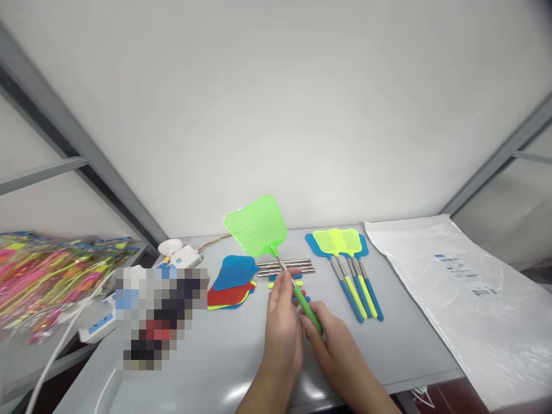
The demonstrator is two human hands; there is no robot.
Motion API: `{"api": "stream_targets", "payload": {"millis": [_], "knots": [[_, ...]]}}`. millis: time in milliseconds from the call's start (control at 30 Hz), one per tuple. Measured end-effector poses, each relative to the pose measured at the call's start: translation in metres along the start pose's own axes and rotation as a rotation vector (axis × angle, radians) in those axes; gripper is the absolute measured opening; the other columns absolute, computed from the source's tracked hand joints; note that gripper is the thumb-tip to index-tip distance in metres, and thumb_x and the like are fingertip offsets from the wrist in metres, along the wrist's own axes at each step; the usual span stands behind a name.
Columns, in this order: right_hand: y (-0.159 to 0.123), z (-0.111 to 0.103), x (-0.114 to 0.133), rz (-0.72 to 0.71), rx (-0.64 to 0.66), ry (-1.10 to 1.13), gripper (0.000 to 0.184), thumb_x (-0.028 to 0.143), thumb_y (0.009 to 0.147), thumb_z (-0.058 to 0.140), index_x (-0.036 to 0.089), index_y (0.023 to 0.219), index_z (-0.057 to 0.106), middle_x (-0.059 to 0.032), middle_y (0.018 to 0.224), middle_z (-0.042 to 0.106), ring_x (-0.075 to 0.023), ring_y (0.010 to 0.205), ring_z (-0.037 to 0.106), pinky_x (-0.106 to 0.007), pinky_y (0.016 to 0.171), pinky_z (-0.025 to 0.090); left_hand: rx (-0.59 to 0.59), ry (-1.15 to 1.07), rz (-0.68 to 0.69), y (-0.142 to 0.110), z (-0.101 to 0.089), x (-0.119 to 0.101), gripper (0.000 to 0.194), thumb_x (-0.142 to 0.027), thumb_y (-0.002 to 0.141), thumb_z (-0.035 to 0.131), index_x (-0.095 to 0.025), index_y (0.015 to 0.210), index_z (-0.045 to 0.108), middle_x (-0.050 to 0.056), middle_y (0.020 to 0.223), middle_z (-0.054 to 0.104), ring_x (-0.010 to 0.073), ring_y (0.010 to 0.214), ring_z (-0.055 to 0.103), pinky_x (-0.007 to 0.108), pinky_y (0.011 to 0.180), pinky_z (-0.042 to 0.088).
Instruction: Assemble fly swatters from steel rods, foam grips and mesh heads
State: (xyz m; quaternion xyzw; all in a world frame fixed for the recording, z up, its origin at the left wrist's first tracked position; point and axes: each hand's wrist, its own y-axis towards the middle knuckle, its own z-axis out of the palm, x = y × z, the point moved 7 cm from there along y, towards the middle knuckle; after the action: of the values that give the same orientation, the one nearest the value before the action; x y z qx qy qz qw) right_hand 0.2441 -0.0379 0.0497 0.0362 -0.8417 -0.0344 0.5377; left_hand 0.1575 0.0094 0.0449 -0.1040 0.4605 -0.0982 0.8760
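Observation:
A green fly swatter is held up at a slant over the table, its mesh head towards the wall. My left hand grips its metal rod near the top of the handle. Lower down, the thumb and fingers of my right hand close on the end of the green handle. Left of my hands lies a stack of loose swatter heads, a blue head above a red head. Behind my left hand are several metal rods and coloured handles, partly hidden.
Several assembled fly swatters with yellow and blue heads lie on the right of the grey table. A white plastic mailer bag covers the right side. On the left are power strips, a pixelated area and bagged colourful items.

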Motion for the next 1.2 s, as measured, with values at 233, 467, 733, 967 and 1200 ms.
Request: {"api": "stream_targets", "payload": {"millis": [233,467,733,967,1200], "knots": [[-0.015,-0.071,-0.057,0.243,-0.31,-0.441,0.044,0.04,0.098,0.025,0.019,0.127,0.052,-0.0116,0.102,0.071,-0.0283,0.085,0.069,-0.035,0.068,0.047,0.284,0.39,-0.039,0.032,0.035,0.044,0.039,-0.051,0.091,0.05,-0.023,0.113,0.065,0.006,0.11,0.061,0.0178,0.091,0.052,0.026,0.074,0.041],[-0.019,-0.111,-0.094,0.398,-0.392,-0.777,0.044,0.037,0.099,0.023,0.015,0.123,0.053,-0.0087,0.079,0.072,-0.0257,0.067,0.067,-0.032,0.056,0.039,0.459,0.717,0.158,0.017,0.048,0.053,0.03,-0.04,0.095,0.044,-0.019,0.088,0.065,0.003,0.08,0.058,0.0171,0.074,0.051,0.028,0.07,0.039],[-0.007,-0.102,-0.091,0.286,-0.408,-0.982,0.039,0.032,0.1,0.03,0.014,0.119,0.058,-0.0077,0.072,0.069,-0.0232,0.064,0.064,-0.032,0.061,0.036,0.702,1.058,0.474,-0.005,0.06,0.062,0.026,-0.027,0.096,0.041,-0.021,0.08,0.061,0.006,0.079,0.058,0.0206,0.076,0.052,0.032,0.069,0.038],[0.0,-0.099,-0.08,0.262,-0.422,-1.035,0.039,0.032,0.099,0.035,0.017,0.123,0.061,-0.0082,0.071,0.068,-0.0226,0.065,0.062,-0.031,0.06,0.034,0.74,1.197,0.54,-0.006,0.06,0.068,0.025,-0.024,0.096,0.038,-0.02,0.082,0.059,0.007,0.082,0.057,0.0208,0.078,0.052,0.033,0.069,0.038],[-0.003,-0.099,-0.081,0.252,-0.425,-1.051,0.04,0.032,0.098,0.035,0.015,0.121,0.062,-0.0081,0.07,0.067,-0.0233,0.065,0.06,-0.033,0.06,0.034,0.714,1.256,0.57,-0.005,0.058,0.065,0.025,-0.023,0.097,0.037,-0.02,0.082,0.057,0.006,0.081,0.057,0.0196,0.077,0.052,0.032,0.068,0.04]]}}
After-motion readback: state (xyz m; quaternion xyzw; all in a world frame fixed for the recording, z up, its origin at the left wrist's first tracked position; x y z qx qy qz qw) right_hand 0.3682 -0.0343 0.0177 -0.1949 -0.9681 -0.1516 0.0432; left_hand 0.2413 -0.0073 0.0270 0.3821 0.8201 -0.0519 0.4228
